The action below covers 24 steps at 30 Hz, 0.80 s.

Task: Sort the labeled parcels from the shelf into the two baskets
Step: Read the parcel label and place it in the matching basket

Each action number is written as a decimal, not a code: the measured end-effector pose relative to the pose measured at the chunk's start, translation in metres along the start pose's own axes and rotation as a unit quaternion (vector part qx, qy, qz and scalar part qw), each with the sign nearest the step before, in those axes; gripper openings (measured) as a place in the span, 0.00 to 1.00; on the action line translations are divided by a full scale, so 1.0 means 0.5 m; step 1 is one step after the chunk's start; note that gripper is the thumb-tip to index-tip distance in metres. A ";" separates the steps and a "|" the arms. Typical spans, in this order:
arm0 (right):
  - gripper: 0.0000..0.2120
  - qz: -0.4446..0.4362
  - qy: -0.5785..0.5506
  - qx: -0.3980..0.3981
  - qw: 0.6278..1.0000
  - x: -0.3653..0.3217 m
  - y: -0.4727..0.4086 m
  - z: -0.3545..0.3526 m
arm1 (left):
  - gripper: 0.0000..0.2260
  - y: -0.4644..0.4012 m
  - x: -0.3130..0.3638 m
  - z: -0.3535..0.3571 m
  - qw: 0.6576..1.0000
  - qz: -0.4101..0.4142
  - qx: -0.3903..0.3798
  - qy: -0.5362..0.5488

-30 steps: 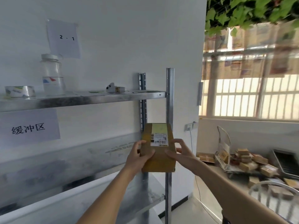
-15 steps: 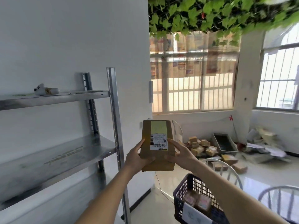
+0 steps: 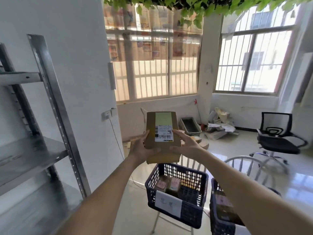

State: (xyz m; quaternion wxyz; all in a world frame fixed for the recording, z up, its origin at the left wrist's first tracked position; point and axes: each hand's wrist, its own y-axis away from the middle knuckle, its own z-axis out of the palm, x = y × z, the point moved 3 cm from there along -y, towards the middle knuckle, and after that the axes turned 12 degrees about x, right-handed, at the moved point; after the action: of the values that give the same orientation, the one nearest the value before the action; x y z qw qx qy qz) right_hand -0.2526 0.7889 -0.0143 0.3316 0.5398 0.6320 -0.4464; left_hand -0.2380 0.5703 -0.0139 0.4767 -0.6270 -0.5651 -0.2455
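Observation:
I hold a brown cardboard parcel [image 3: 161,121] upright in front of me, its white barcode label and green tape facing me. My left hand [image 3: 142,149] grips its left and lower edge; my right hand [image 3: 185,144] grips its right side. Below the parcel a dark plastic basket [image 3: 191,212] with a white handwritten tag rests on a chair and holds a few small parcels. A second dark basket [image 3: 218,221] stands just right of it, partly hidden by my right forearm. The metal shelf [image 3: 55,102] is at the left.
A black office chair [image 3: 277,138] stands at the right. A grey crate [image 3: 190,127] and a heap of paper and cardboard [image 3: 220,126] lie on the floor under the windows. A white chair back [image 3: 250,165] rises behind the baskets.
My view has swung right, away from the shelf toward the baskets. The parcel stays in both hands and now hangs above the left basket; the second basket has come into view.

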 end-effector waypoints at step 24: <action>0.41 0.209 0.066 0.024 0.975 0.530 -0.259 0.028 | 0.50 -0.330 -0.393 0.468 0.974 -0.043 -0.214 -0.057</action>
State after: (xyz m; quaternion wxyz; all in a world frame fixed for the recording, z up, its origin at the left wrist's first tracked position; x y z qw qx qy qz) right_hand -0.4326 0.8759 -0.2316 0.3617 0.6962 0.5147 -0.3456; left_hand -0.4948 0.6664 -0.2266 0.2871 -0.7028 -0.5522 -0.3447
